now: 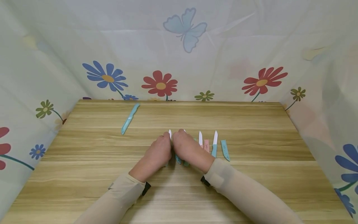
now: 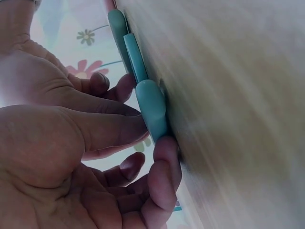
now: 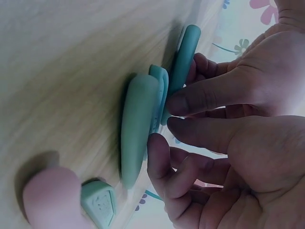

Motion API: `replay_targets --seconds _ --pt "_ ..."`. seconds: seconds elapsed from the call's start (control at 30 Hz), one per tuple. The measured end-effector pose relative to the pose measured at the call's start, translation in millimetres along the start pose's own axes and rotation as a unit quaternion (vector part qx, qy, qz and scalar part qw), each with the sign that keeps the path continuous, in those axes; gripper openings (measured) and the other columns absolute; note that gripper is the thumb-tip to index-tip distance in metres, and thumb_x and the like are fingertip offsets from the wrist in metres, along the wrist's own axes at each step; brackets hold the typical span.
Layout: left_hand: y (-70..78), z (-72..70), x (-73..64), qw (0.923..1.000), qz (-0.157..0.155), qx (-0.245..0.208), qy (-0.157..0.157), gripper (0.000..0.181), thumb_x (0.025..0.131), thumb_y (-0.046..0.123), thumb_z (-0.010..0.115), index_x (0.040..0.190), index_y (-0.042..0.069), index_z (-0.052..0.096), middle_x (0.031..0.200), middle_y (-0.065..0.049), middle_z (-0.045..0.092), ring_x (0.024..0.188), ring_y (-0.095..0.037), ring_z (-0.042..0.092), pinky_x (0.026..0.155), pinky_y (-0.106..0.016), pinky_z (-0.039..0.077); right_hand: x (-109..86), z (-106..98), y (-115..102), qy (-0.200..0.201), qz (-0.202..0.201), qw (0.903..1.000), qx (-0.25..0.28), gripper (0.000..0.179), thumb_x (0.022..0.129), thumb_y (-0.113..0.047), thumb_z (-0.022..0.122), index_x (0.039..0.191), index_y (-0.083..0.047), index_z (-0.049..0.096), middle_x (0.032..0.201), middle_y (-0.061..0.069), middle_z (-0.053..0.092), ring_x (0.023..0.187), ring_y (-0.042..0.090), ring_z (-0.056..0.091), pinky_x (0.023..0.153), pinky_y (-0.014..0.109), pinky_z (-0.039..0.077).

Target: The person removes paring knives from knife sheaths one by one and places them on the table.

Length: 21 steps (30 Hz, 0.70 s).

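Note:
My left hand [image 1: 158, 149] pinches the blue handle [image 2: 152, 105] of a paring knife between thumb and fingers, low over the table. Its white blade [image 1: 170, 133] points away from me. Right beside it, my right hand [image 1: 185, 144] has thumb and curled forefinger on either side of a light-blue knife sheath [image 3: 161, 90]; the sheath's far part is hidden by the fingers. A green knife handle [image 3: 138, 129] lies along the sheath, close to the right fingertips. The two thumbs almost meet in the right wrist view.
To the right lie a pink knife [image 1: 200, 138], a pink sheath [image 1: 206, 145], a blue knife [image 1: 214, 146] and its blue sheath [image 1: 225, 150]. A green sheath [image 3: 100, 202] shows near the right hand. At the back left is a sheathed blue knife [image 1: 130, 119]. Flowered curtains surround the table.

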State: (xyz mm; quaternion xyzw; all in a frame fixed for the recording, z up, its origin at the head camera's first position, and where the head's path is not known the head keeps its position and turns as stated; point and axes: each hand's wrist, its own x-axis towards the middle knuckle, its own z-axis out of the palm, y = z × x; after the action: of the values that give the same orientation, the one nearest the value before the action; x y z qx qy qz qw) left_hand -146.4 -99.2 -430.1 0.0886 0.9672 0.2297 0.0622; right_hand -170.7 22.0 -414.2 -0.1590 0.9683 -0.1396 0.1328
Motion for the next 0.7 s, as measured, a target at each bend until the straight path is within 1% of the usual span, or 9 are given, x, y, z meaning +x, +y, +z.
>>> replay_targets --seconds 0.07,0.17,0.3,0.4,0.47,0.53,0.6,0.7 --pt "0.0 0.5 0.2 1.0 -0.001 0.0 -0.001 0.012 0.101 0.001 0.061 0.109 -0.004 0.052 0.092 -0.02 0.06 0.076 -0.032 0.064 0.068 -0.05 0.057 -1.0 -1.1 0.7 0.002 -0.001 1.0 0.004 0.019 0.102 0.0 0.064 0.085 -0.003 0.07 0.1 0.015 0.058 0.067 0.021 0.061 0.055 0.028 0.054" --pt "0.3 0.9 0.1 1.0 -0.004 0.0 -0.001 0.013 0.101 0.001 0.061 0.109 -0.003 0.052 0.092 -0.019 0.059 0.074 -0.031 0.062 0.066 -0.048 0.057 -3.3 -2.9 2.2 0.008 -0.004 0.9999 0.012 0.017 0.104 -0.002 0.062 0.089 -0.002 0.071 0.099 0.014 0.057 0.067 0.021 0.06 0.054 0.029 0.054" --pt "-0.7 1.1 0.2 0.9999 -0.015 -0.007 0.001 0.016 0.101 0.005 0.062 0.11 -0.003 0.052 0.092 -0.018 0.06 0.073 -0.03 0.062 0.065 -0.047 0.056 -7.0 -5.5 5.0 0.014 -0.003 0.9997 0.018 0.011 0.103 -0.007 0.064 0.103 0.001 0.072 0.102 0.015 0.057 0.072 0.021 0.06 0.06 0.032 0.056" --pt "-2.3 -0.1 0.0 0.9997 -0.021 -0.009 0.007 0.022 0.102 0.01 0.066 0.113 -0.004 0.053 0.095 -0.018 0.061 0.073 -0.03 0.062 0.066 -0.046 0.056 -9.7 -7.3 7.6 0.018 0.0 0.9996 0.023 0.017 0.102 -0.011 0.068 0.112 0.002 0.07 0.107 0.015 0.058 0.076 0.023 0.061 0.064 0.035 0.056" --pt "-3.6 -1.9 -0.6 0.9998 -0.018 -0.004 0.011 0.027 0.101 0.014 0.069 0.116 -0.004 0.054 0.097 -0.017 0.061 0.074 -0.028 0.061 0.066 -0.045 0.056 -11.4 -8.1 9.8 0.022 0.0 0.9994 0.028 0.019 0.101 -0.013 0.069 0.114 0.002 0.069 0.108 0.015 0.058 0.076 0.023 0.061 0.065 0.036 0.055" --pt "-5.3 -4.2 -0.8 0.9998 -0.007 0.007 0.019 0.031 0.101 0.015 0.072 0.117 -0.004 0.054 0.097 -0.016 0.06 0.074 -0.027 0.061 0.065 -0.042 0.056 -13.6 -9.3 11.9 0.029 -0.005 0.9991 0.03 0.02 0.102 -0.015 0.069 0.114 0.001 0.068 0.108 0.015 0.059 0.076 0.024 0.061 0.064 0.036 0.054" --pt "-6.3 -7.2 -1.1 0.9993 0.004 0.022 0.029 0.033 0.1 0.017 0.074 0.117 -0.004 0.055 0.095 -0.015 0.058 0.073 -0.026 0.06 0.062 -0.04 0.055 -15.8 -10.6 14.1 0.038 -0.013 0.9989 0.026 0.022 0.103 -0.018 0.07 0.115 0.0 0.068 0.107 0.014 0.06 0.075 0.023 0.061 0.062 0.036 0.054" --pt "-8.4 -11.3 -0.5 0.9973 0.017 0.051 0.051 0.034 0.1 0.021 0.075 0.113 -0.003 0.055 0.094 -0.014 0.059 0.073 -0.027 0.061 0.061 -0.042 0.055 -19.3 -12.4 17.6 0.056 -0.025 0.9981 0.012 0.028 0.103 -0.023 0.071 0.12 -0.001 0.069 0.108 0.014 0.063 0.076 0.021 0.061 0.062 0.035 0.053"
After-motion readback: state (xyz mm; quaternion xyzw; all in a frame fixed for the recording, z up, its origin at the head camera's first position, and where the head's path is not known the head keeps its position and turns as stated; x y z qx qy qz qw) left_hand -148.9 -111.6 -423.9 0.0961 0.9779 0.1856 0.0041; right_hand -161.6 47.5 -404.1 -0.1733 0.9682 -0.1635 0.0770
